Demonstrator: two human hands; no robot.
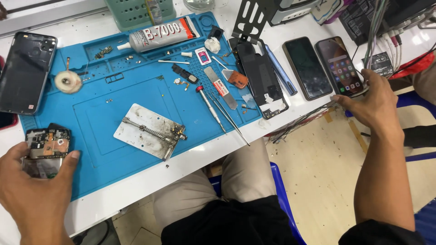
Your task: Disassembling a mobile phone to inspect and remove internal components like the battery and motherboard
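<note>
The left hand (32, 190) rested at the near left corner of the blue work mat (136, 104), its grip closed around an opened phone (47, 149) with the circuit board showing, thumb on one side and fingers on the other. The right hand (373, 103) reached out to the far right edge of the white desk (181, 165), its grip spread apart, fingertips touching a lit phone (339, 66) that lay just beside a dark phone (307, 68). On the mat between the hands lay a metal clamp plate (149, 131), a screwdriver (209, 105), tweezers (229, 119) and a tube of glue (161, 34).
</note>
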